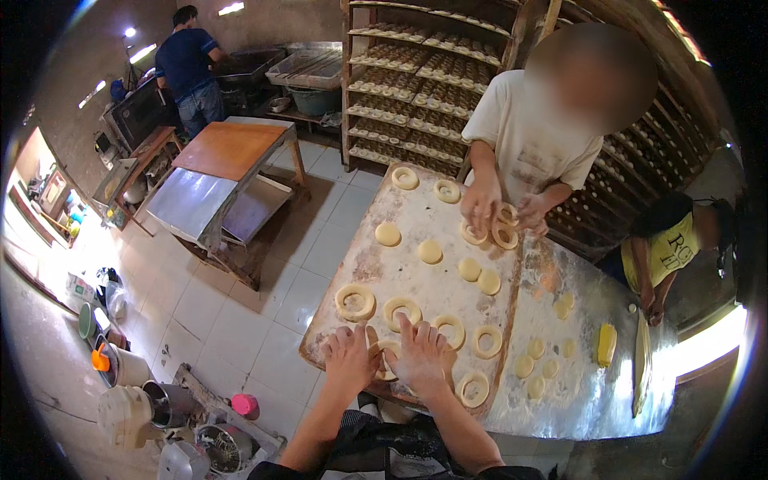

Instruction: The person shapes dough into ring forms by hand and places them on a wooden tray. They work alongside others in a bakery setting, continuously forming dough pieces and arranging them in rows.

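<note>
Flanking a pale, plump dough ring [387, 346] — left hand [350, 357], right hand [422, 358], apart, grip unclear

The left forearm [310, 432] and the right forearm [464, 436] are bare and come from the lower edge, leaning toward each other as they reach forward. The left hand [350, 358] and the right hand [422, 358] are near each other but apart, their backs turned upward; on both, the fingers [359, 334] point forward, slightly bent, without making a fist.
</note>
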The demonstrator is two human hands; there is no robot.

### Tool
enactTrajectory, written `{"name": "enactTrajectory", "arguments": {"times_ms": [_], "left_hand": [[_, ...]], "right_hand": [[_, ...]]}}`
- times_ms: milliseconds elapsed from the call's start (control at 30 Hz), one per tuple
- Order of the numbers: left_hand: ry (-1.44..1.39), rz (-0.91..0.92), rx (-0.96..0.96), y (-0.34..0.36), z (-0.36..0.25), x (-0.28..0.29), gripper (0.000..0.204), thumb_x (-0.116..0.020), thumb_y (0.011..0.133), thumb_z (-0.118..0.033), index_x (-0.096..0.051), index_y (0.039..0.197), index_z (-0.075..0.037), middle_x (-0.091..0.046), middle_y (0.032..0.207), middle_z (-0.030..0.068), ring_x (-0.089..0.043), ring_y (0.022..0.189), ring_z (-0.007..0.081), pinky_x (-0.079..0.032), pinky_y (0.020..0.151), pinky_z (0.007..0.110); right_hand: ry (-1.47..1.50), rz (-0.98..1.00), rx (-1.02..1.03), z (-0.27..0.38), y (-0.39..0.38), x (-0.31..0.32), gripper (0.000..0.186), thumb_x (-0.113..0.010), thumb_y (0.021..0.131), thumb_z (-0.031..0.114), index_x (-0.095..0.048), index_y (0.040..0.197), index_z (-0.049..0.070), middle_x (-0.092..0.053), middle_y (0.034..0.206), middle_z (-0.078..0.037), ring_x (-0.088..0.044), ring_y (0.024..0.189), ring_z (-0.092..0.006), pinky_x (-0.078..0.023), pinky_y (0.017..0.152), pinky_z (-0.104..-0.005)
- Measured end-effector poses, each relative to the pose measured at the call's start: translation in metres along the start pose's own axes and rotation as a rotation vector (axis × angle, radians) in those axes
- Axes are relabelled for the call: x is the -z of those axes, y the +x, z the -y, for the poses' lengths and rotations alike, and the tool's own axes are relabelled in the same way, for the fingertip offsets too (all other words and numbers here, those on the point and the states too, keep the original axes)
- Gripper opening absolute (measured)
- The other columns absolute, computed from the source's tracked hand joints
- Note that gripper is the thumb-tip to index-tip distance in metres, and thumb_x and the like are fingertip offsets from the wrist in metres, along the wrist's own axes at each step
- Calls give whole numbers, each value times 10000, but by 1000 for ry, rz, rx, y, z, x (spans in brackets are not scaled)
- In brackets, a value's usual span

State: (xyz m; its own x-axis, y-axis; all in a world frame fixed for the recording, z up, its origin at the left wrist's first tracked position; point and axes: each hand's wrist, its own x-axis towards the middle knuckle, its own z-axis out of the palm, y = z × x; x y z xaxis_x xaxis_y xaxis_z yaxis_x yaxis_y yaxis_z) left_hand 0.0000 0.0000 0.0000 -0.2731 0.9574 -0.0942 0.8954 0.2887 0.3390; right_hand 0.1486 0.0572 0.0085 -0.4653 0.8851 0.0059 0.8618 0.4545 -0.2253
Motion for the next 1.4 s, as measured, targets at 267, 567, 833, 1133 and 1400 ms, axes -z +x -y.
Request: {"name": "enactTrajectory", "arguments": {"times_ms": [267,567,833,1133,1400], "left_hand": [[42,-86,-97,-8,-13,-5,677,-737,839,-279,-451,1407,-49,-498,1250,207,-468,1183,399,-349,999,589],[-636,106,-409,-12,-148,-15,434,-665,872,-88,-534,1280,-19,-625,1154,235,-638,981,370,-500,856,452],[-579,530,-451,-53,-285,-78,407,-625,977,-291,-558,1276,-23,-729,986,199,-733,858,332,-568,739,421],[-841,424,-439,-83,-327,-71,311,-739,880,-178,-661,1128,-7,-719,931,154,-725,827,278,-570,729,369],[-647,-323,-489,-82,-333,-89,477,-563,771,78,-506,1235,-15,-581,1073,184,-574,1015,333,-455,897,409]], "right_hand": [[329,-173,-142,-76,-58,33,603,-740,836,300,-501,1367,142,-574,1074,-172,-577,1011,-348,-462,888,-488],[16,-141,-931,-286,-196,18,355,-724,840,263,-648,1094,27,-659,1069,-232,-614,1042,-388,-495,876,-506],[896,-127,-615,-302,-203,63,377,-798,816,104,-482,1009,38,-592,953,-95,-631,882,-208,-495,723,-323],[1244,-383,-355,-298,-212,84,408,-695,874,-49,-428,1166,53,-535,1040,-72,-557,929,-145,-495,781,-284],[1721,-82,-91,-301,-193,71,624,-687,846,22,-388,1393,45,-577,1180,-132,-599,1080,-238,-481,929,-363]]}}
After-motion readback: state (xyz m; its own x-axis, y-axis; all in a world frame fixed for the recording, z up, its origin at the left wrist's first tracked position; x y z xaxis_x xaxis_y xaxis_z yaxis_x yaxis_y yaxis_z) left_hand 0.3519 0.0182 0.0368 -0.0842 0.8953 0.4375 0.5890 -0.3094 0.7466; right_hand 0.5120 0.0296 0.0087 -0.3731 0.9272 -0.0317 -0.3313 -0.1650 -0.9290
